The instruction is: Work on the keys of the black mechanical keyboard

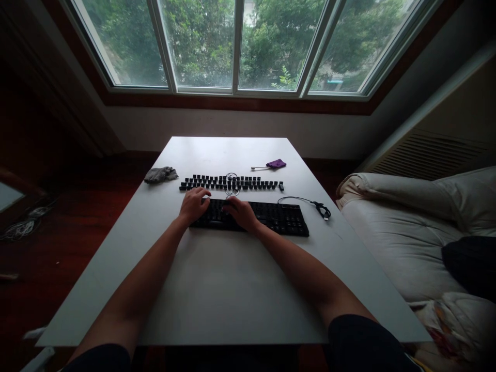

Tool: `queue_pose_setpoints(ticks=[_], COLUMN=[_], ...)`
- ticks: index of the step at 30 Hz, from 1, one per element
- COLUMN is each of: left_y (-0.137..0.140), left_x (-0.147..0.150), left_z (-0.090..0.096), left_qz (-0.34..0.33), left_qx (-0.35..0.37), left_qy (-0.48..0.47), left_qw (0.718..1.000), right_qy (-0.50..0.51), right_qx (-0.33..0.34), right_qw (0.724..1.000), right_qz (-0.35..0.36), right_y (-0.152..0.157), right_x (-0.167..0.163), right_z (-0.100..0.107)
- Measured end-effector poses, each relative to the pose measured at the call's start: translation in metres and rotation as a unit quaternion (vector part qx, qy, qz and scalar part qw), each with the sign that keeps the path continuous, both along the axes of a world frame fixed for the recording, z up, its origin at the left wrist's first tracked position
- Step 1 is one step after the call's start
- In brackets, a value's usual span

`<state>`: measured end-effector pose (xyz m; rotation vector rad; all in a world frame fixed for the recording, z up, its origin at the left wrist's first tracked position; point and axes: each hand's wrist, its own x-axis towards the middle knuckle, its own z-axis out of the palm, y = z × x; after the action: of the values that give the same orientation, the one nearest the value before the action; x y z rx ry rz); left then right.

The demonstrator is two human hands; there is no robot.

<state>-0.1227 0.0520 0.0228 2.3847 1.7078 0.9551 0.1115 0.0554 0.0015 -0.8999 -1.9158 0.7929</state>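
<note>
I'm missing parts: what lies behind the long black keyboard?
Rows of small black keycaps, thin wire loops, a thin black cable, a crumpled grey cloth, a purple cloth and a thin stick. The left hand hides what's beneath.

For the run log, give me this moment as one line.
left hand: at keyboard, left end; right hand: over keyboard; loose keys: rows beyond keyboard; cable: bundled, right; grey cloth: left edge of table
</note>
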Motion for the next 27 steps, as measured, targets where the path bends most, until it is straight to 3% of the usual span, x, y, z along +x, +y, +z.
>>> queue_pose_setpoints(ticks=[4,11,19,27], left_y=[-0.013,-0.018,-0.014,-0.014], left_x=[0.023,0.040,0.043,0.044], left_z=[0.014,0.010,0.001,-0.003], left_qz=[-0.116,-0.087,-0.114,-0.125], left_qx=[-0.044,-0.073,-0.147,-0.166], left_qy=[0.023,-0.084,-0.203,-0.227], left_qw=[0.992,0.990,0.961,0.951], right_qy=[0.130,0.175,0.168,0.124], right_qx=[-0.078,-0.076,-0.076,-0.065], right_qw=[0.988,0.980,0.981,0.990], right_qz=[-0.032,-0.061,-0.052,-0.032], right_y=[0.006,0.006,0.006,0.002], right_x=[0.000,0.000,0.001,0.000], right_z=[0.001,0.002,0.000,0.004])
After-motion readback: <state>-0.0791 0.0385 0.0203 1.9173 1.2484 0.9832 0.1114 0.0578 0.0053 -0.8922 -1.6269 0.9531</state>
